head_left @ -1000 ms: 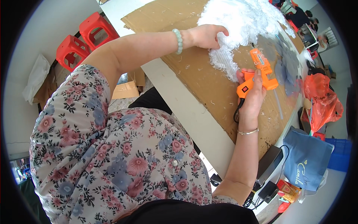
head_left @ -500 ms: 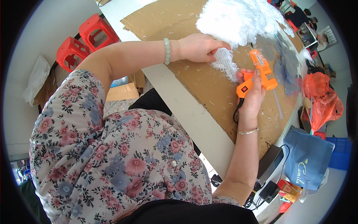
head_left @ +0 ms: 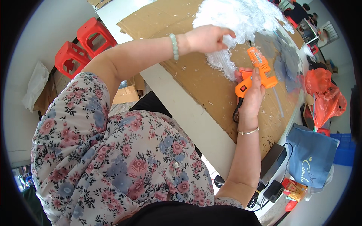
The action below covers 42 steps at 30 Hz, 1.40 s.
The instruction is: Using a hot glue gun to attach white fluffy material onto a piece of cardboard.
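Observation:
In my right hand (head_left: pixel 250 88) is an orange glue gun (head_left: pixel 260 67), its nozzle end pointing away from me and a clear glue stick (head_left: pixel 279 101) out of its back. A black cord runs from its handle along my wrist. My left hand (head_left: pixel 207 39), slightly blurred, hovers over the near edge of a large white fringed fabric pile (head_left: pixel 230 17). Its finger and thumb are apart, and nothing shows between them. A ribbed white fringed piece (head_left: pixel 222 63) lies just below that hand, reaching toward my right fingertips; whether it joins the pile I cannot tell.
Brown cardboard (head_left: pixel 181 75) covers the white table (head_left: pixel 188 109), scattered with white threads. Grey translucent sheets (head_left: pixel 288 71) lie at right. Beyond are a red plastic bag (head_left: pixel 322 94), a blue bag (head_left: pixel 311 154) and a black box (head_left: pixel 273 162). Red stools (head_left: pixel 96 35) stand left; people sit far off.
My left hand has lifted a little up and away, its finger and thumb spreading apart. The glue gun has shifted slightly left, and the whole view has moved a little.

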{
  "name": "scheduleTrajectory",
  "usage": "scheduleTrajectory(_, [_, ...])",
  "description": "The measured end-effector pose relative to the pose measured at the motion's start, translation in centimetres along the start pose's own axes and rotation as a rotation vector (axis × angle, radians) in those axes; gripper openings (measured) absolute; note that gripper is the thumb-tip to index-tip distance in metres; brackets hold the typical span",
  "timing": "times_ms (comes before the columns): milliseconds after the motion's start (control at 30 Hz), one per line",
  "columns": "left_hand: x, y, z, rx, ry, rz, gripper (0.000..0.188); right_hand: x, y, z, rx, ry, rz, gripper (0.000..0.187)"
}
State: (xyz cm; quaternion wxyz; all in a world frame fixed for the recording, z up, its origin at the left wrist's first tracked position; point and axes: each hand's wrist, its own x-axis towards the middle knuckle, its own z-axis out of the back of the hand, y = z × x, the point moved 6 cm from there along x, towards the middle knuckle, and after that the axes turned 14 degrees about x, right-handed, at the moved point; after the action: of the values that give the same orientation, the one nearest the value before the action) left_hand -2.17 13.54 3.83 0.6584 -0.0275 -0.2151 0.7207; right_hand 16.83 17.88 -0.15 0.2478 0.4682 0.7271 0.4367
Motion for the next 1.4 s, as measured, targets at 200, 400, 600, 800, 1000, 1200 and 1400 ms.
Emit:
scheduleTrajectory(200, [0.7, 1.1, 0.0, 0.078, -0.036, -0.007, 0.029, -0.2, 0.4, 0.1, 0.121, 0.036, 0.066, 0.03])
scheduleTrajectory(400, [1.0, 0.5, -2.0, 0.297, 0.142, -0.168, 0.05, -0.4, 1.9, 0.6, 0.205, -0.002, 0.179, 0.031])
scheduleTrajectory(600, [2.1, 0.1, -2.4, 0.181, 0.316, -0.099, 0.059, 0.3, 3.9, 3.1, 0.111, -0.191, 0.265, 0.031])
scheduleTrajectory(800, [2.0, 0.2, -2.2, 0.037, 0.184, -0.114, 0.063, 0.9, 4.5, 4.3, 0.06, -0.259, 0.324, 0.031])
scheduleTrajectory(1000, [0.7, 0.1, -1.1, -0.305, 0.168, -0.042, 0.069, 1.1, 3.4, 5.5, 0.031, -0.266, 0.305, 0.028])
scheduleTrajectory(1200, [-1.3, 0.0, 3.8, -0.273, -0.117, -0.113, 0.048, 0.5, 3.2, 5.3, 0.039, -0.284, 0.223, 0.03])
scheduleTrajectory(1400, [-1.5, 13.0, 13.3, -0.344, -0.766, 0.151, 0.016, 0.9, 3.1, 7.0, 0.038, -0.272, 0.226, 0.031])
